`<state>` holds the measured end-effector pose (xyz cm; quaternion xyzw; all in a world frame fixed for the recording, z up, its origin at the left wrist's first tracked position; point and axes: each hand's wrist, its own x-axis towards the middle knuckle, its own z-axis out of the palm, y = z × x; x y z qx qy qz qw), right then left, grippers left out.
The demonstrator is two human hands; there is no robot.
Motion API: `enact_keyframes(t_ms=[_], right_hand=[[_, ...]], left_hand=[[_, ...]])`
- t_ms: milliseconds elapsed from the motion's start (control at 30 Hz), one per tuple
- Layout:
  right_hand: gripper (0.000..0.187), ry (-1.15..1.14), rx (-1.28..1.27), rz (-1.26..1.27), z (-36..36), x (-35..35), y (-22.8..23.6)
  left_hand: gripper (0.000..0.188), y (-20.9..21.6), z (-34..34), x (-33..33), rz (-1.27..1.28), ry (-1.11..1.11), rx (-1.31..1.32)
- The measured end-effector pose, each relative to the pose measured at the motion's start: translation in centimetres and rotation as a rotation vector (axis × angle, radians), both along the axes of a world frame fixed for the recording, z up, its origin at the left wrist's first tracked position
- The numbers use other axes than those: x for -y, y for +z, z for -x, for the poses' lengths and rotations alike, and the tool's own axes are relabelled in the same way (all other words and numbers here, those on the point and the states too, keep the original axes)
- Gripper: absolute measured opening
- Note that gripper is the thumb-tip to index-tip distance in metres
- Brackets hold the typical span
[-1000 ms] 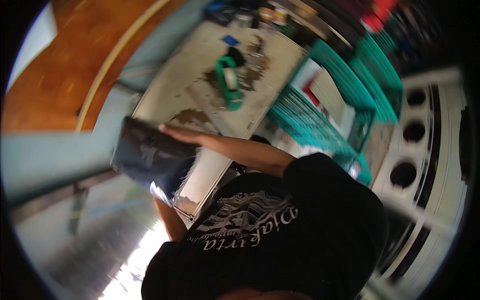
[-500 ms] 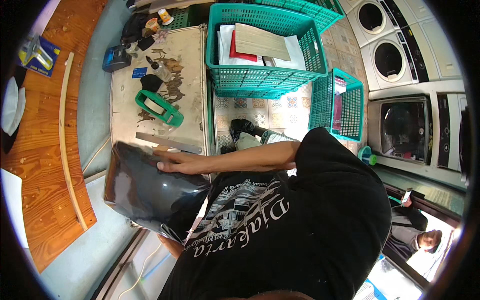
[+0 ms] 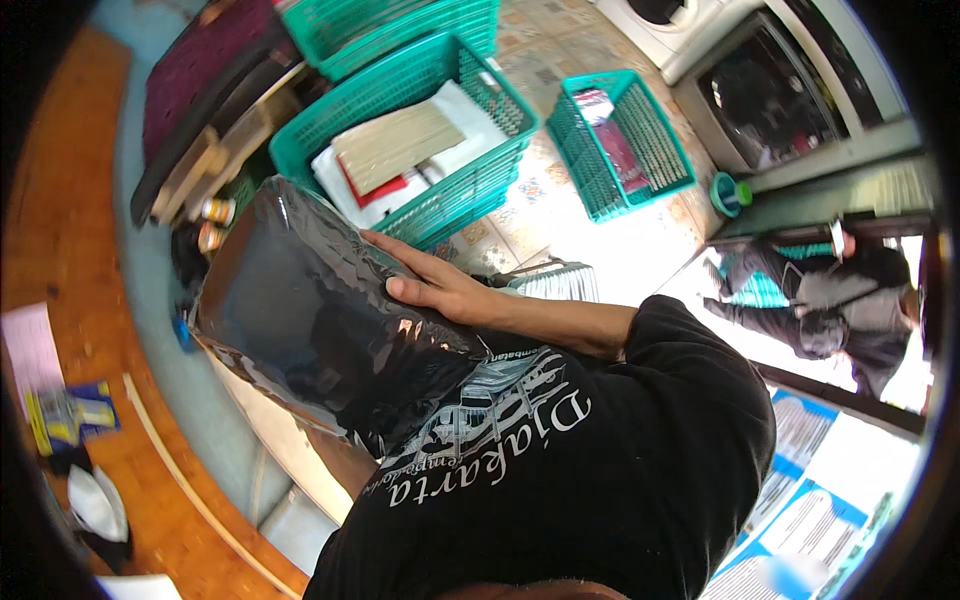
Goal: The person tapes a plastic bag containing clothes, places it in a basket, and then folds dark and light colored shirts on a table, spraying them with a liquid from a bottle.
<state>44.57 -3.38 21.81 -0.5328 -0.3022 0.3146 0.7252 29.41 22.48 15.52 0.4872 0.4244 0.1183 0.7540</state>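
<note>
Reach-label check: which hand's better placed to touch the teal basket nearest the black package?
Likely right hand: on the package edge facing the basket; left hand hidden behind the package.

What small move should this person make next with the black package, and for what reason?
I would probably firm up the right hand on the black package before carrying it. The package looks glossy, perhaps slippery, and that hand lies only along one edge. The left forearm disappears behind the package; the left hand is hidden, so its grip cannot be judged.
</note>
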Motion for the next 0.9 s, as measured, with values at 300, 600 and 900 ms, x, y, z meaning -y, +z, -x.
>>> enact_keyframes(t_ms=[300,600,900], right_hand=[[0.082,-0.428,-0.175,0.088,-3.9,5.2,0.5],[0.081,-0.756,-0.341,0.237,-4.2,4.3,-1.6],[0.075,-1.068,-0.628,-0.062,-5.1,3.9,-0.7]], left_hand=[[0.076,1.7,-16.1,3.0,0.043,-0.38,0.001],[0.081,2.1,-24.8,5.3,0.155,-0.688,-0.016],[0.086,2.9,-31.0,8.6,0.24,-0.956,-0.001]])
